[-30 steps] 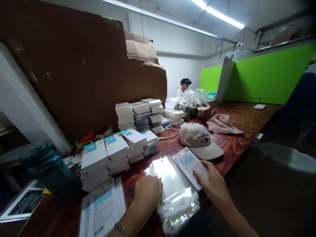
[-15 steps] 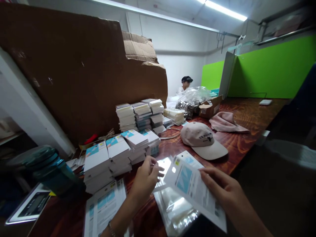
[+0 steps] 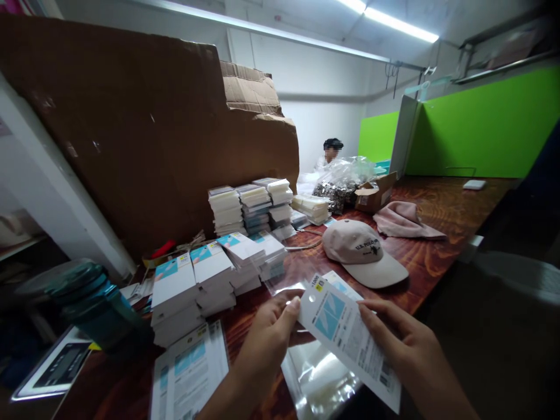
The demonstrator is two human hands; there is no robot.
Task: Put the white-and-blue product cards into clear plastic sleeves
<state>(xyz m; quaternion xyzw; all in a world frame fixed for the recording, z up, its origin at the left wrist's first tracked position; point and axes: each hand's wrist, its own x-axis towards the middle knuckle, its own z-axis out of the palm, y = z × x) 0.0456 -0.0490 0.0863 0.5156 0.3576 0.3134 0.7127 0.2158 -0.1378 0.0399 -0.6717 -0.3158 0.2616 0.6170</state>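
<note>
My right hand (image 3: pixel 396 335) grips a white printed card (image 3: pixel 345 335) by its right edge, thumb and fingers pressed together. The card has a blue picture, a yellow mark and a hang hole. My left hand (image 3: pixel 273 326) is closed, its thumb at the card's upper left edge. Clear plastic film shows around the left fingers; whether they hold it too, I cannot tell. Part of another printed card (image 3: pixel 339 284) shows behind the held one. Underneath lies a pile of clear plastic bags (image 3: pixel 312 373).
Stacked cards (image 3: pixel 175 289) stand left of my hands, with card-and-sleeve piles (image 3: pixel 225 213) behind. Bagged cards (image 3: pixel 188 373) lie at front left, near a teal bottle (image 3: pixel 98 306). A beige cap (image 3: pixel 356 248) and pink cloth (image 3: pixel 405 220) lie right. A person (image 3: pixel 330 153) is beyond the table.
My left hand has moved right and its fingers have closed at the card's edge. The card has turned slightly, and its print shows more clearly.
</note>
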